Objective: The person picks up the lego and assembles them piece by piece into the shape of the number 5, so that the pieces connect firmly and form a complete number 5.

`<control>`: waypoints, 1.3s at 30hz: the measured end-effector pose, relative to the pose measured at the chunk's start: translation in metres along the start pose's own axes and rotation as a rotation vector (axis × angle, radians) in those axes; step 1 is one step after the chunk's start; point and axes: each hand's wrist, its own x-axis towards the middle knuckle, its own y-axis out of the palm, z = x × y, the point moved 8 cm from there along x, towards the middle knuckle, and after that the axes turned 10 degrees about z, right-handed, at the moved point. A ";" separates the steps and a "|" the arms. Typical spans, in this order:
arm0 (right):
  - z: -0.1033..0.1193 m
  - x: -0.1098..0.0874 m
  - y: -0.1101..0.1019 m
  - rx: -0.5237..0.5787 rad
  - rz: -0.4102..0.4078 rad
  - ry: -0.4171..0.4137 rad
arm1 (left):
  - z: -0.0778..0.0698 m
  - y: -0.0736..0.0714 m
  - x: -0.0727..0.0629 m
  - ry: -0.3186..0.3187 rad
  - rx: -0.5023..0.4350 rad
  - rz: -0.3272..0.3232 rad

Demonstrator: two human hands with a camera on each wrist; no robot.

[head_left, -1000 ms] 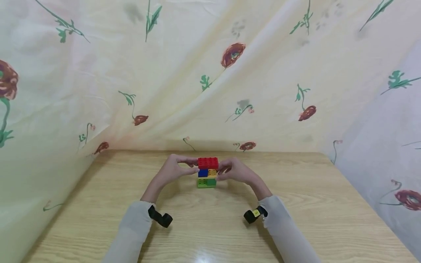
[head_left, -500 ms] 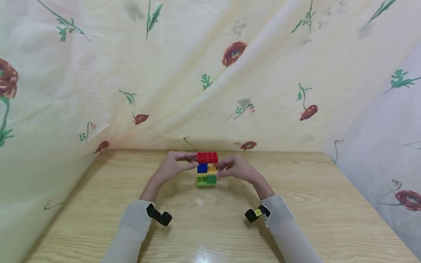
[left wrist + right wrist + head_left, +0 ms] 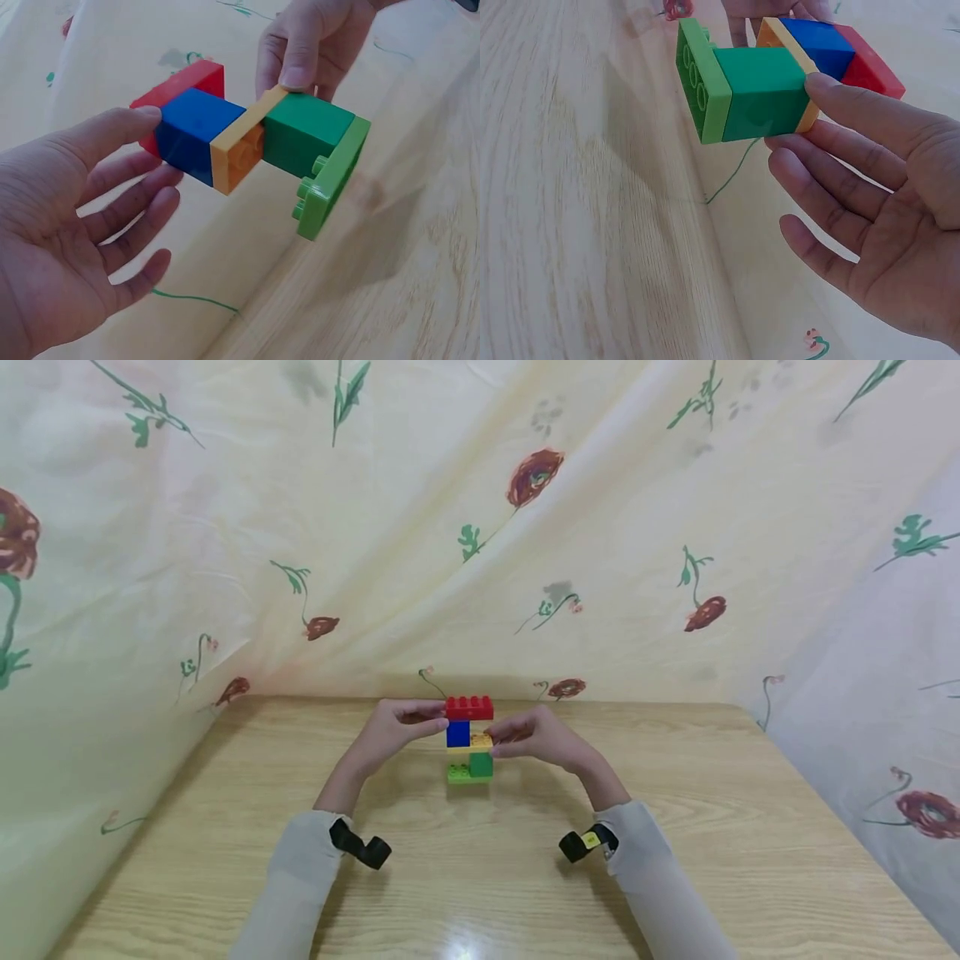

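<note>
A stack of toy building bricks is held up between both hands, its hollow underside showing in the right wrist view. From the top it has a red brick, a blue brick, an orange-yellow plate, a green brick and a light green plate. My left hand pinches the red and blue end, thumb at their joint, the other fingers spread below. On the opposite side my right hand grips the orange-yellow plate between thumb and fingers. Studs show on the uncovered halves of both plates.
The wooden table spreads below the hands. Floral cloth hangs behind it and along both sides. Black straps with small cameras sit at both wrists, over pale sleeves.
Both hands have raised the brick stack a little and tilted it, so that it looks taller in the head view and its side faces show more. The grip stays about the same.
</note>
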 end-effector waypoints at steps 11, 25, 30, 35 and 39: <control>-0.007 0.003 0.003 0.062 0.024 0.038 | 0.010 0.000 -0.001 -0.104 -0.079 0.018; -0.024 0.007 0.012 0.199 0.095 0.083 | 0.026 0.004 0.005 -0.147 -0.191 0.031; -0.028 0.008 0.013 0.211 0.104 0.096 | 0.033 0.006 0.008 -0.146 -0.206 0.034; -0.033 0.006 0.016 0.221 0.113 0.146 | 0.040 0.009 0.008 -0.194 -0.193 0.035; -0.036 0.006 0.015 0.234 0.110 0.171 | 0.041 0.012 0.008 -0.193 -0.195 0.030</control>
